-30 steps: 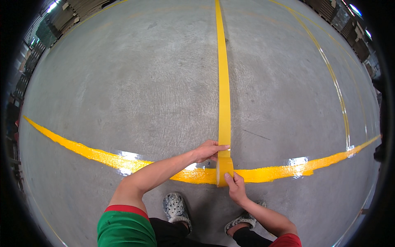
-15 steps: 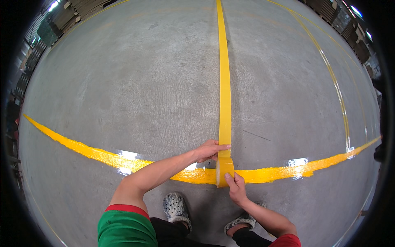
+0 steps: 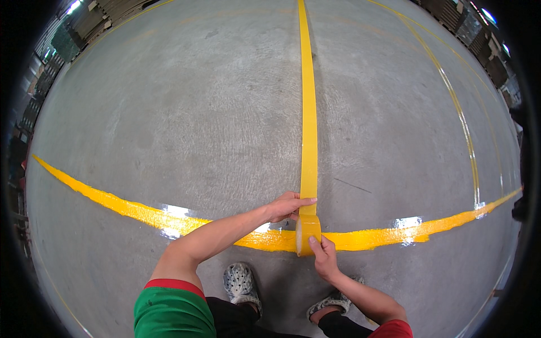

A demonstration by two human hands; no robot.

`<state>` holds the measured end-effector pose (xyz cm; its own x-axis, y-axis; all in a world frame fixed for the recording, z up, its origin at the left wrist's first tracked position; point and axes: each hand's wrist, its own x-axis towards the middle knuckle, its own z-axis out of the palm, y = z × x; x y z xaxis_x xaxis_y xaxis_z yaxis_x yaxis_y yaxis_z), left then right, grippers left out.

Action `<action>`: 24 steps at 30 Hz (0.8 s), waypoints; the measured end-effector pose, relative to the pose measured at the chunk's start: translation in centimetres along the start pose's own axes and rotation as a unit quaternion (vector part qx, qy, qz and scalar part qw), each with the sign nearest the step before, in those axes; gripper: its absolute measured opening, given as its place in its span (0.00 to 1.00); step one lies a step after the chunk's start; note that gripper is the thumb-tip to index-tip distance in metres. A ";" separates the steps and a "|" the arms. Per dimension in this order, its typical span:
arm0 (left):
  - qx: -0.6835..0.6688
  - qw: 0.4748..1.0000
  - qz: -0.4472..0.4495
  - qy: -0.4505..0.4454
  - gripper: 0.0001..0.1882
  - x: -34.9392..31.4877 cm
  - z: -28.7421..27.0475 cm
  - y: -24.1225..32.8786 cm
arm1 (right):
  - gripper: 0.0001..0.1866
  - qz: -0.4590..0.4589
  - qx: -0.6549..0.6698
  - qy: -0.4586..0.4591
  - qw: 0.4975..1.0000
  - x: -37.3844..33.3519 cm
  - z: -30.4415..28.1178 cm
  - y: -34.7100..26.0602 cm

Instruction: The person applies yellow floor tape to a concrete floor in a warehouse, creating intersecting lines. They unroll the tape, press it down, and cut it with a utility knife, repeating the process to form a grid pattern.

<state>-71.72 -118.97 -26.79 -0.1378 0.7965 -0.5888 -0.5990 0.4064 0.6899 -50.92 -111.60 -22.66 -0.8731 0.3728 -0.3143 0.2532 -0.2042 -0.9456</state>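
Observation:
A wide roll of yellow tape [image 3: 309, 234] hangs in front of me, above a glossy yellow band [image 3: 372, 239] on the floor. My right hand [image 3: 324, 256] grips the roll at its lower right, thumb on its face. From the roll's top a long strip of tape [image 3: 308, 124] runs straight away from me, stretched to the far edge of the view, with a shadow along its right side. My left hand [image 3: 287, 207] pinches this strip just above the roll, thumb across the front; the other fingers are partly hidden behind it.
Grey concrete floor [image 3: 225, 112] spreads all around. The glossy yellow band crosses it from left to right, just ahead of my clogs [image 3: 242, 284]. A thinner yellow line [image 3: 459, 112] lies to the right. Stacked flat brown material [image 3: 121, 14] stands at the far left.

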 end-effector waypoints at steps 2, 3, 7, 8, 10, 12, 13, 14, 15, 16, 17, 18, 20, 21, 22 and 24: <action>0.005 1.000 0.002 0.006 0.27 -0.1 0.1 0.0 | 0.15 0.002 -0.009 0.001 1.000 0.1 0.0 0.1; 0.007 1.000 0.000 0.011 0.27 -0.2 0.1 0.1 | 0.15 0.004 -0.018 0.007 1.000 0.1 0.0 0.2; 0.005 1.000 0.004 0.008 0.27 -0.2 0.1 0.1 | 0.15 0.004 -0.009 0.007 1.000 0.1 0.0 0.2; 0.005 1.000 0.004 0.005 0.27 -0.2 0.0 0.0 | 0.15 0.003 -0.009 0.008 1.000 0.0 0.0 0.1; 0.007 1.000 0.004 0.004 0.27 -0.1 0.1 -0.1 | 0.15 0.006 -0.006 0.013 1.000 -0.1 0.0 0.3; 0.013 1.000 0.002 0.006 0.27 0.1 0.2 -0.5 | 0.15 0.013 0.002 0.021 1.000 -0.2 -0.2 0.7; 0.032 0.999 0.008 0.013 0.28 0.2 0.2 -0.7 | 0.16 0.020 0.006 0.023 1.000 -0.2 -0.2 1.0; 0.051 0.998 0.012 0.020 0.29 0.4 0.2 -0.9 | 0.16 0.028 0.009 0.025 0.999 0.0 -0.4 1.4; 0.069 0.997 0.003 0.032 0.30 0.6 0.2 -1.1 | 0.16 0.041 0.017 0.027 0.999 0.1 -0.6 1.9; 0.154 0.983 0.035 0.097 0.31 0.9 0.1 -1.3 | 0.16 0.058 0.000 0.031 0.998 0.5 -0.8 2.4; 0.238 0.956 0.054 0.166 0.33 1.2 -0.2 -1.4 | 0.16 0.078 -0.011 0.034 0.996 1.0 -1.0 2.9; 0.317 0.918 0.078 0.226 0.35 1.5 -0.5 -1.3 | 0.17 0.117 -0.014 0.044 0.992 1.4 -1.2 3.4; 0.322 0.884 0.145 0.308 0.37 2.1 -1.6 -1.1 | 0.16 0.131 0.008 0.039 0.991 2.2 -1.6 4.1; 0.334 0.873 0.161 0.316 0.36 2.3 -2.2 -0.9 | 0.15 0.168 0.029 0.044 0.984 2.4 -1.8 4.3; 0.347 0.871 0.152 0.314 0.36 2.6 -2.6 -0.7 | 0.15 0.173 0.035 0.030 0.984 2.7 -2.0 4.3; 0.347 0.893 0.081 0.276 0.34 2.9 -2.7 -0.7 | 0.17 0.183 0.092 0.048 0.978 3.1 -2.0 4.2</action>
<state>-73.81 -118.16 -30.12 -0.6601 0.6063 -0.4435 0.0712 0.6382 0.7665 -51.71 -109.47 -27.81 -0.6922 0.3260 -0.6438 0.4541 -0.4966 -0.7397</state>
